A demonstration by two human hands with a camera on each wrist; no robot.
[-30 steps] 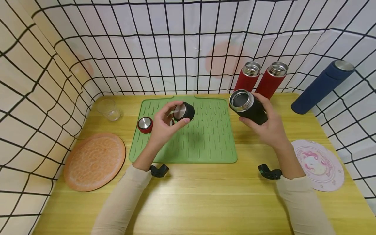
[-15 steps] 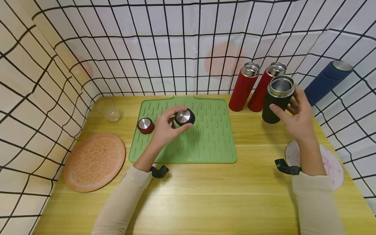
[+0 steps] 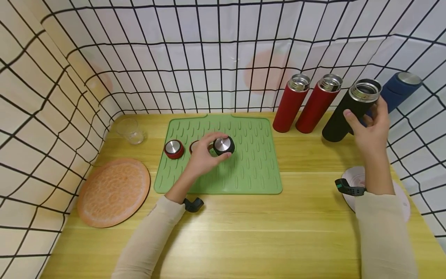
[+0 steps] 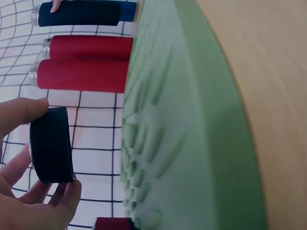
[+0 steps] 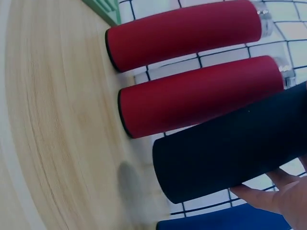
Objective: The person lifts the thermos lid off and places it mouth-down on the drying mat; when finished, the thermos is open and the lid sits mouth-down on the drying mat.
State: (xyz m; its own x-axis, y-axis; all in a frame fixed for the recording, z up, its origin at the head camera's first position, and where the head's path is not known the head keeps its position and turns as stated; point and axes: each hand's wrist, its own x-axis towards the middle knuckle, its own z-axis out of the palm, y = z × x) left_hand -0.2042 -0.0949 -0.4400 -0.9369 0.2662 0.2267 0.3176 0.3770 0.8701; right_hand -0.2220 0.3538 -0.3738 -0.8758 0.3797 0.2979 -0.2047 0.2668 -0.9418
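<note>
Over the middle of the green drying mat (image 3: 251,166), the person's left hand (image 3: 203,158) pinches a black lid (image 3: 224,145) between fingers and thumb, raised off the ribs, with one red lid (image 3: 174,149) near the mat's left edge and another partly covered by the hand. Toward the worktop's (image 3: 251,232) back right corner, the right hand (image 3: 373,130) grips an uncapped black flask (image 3: 348,114) just above the wood, between two uncapped red flasks (image 3: 290,108) along the back edge and a blue flask (image 3: 398,91).
</note>
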